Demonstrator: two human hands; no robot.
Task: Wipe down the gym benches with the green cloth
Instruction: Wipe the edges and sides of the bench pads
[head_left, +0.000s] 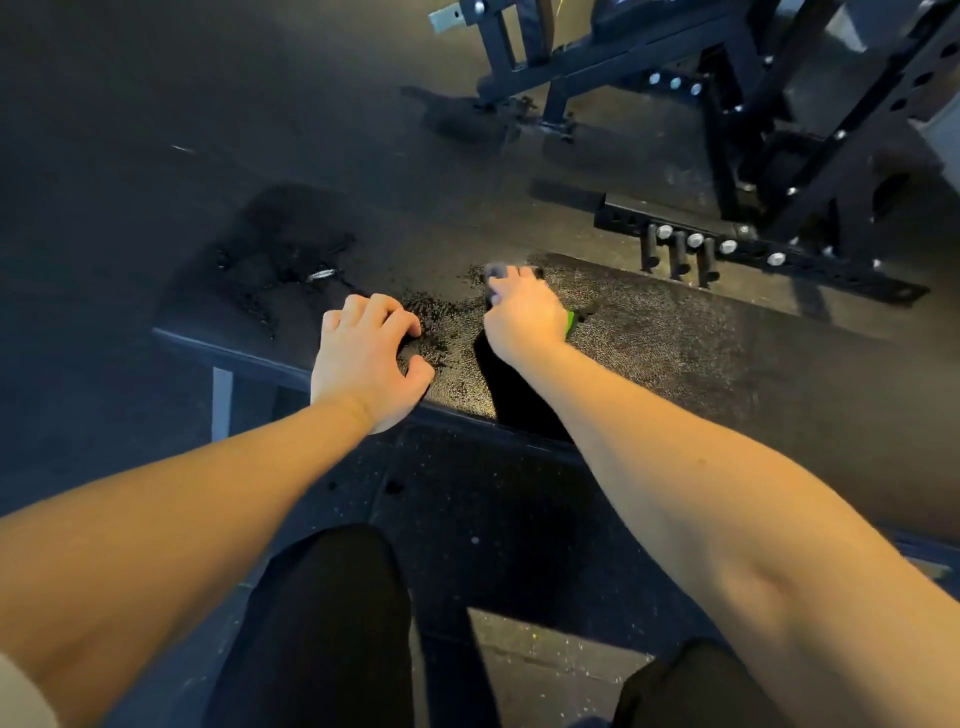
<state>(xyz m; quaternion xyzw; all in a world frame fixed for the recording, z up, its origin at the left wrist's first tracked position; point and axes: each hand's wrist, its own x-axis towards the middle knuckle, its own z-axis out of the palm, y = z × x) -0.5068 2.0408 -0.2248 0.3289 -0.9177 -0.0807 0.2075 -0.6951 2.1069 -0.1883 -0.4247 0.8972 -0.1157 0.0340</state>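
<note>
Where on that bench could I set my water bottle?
Right of the right hand and green cloth, the bench pad lies bare to the picture's edge. Between the two hands it is tight. Left of the left hand the pad looks torn.

I logged the bench (675, 353) top as black, with a fine pebbled grain that caught the light as pale speckle. Its left part carried darker, glossy blotches. The cloth (570, 325) showed only as a sliver of bright green. The floor (493, 519) was dark grey, flecked with small pale dots. I noted the trousers (322, 623) as black and the bench leg (222, 400) as white. The rack (810, 171) was black, its bolts (695, 240) silver.
</note>
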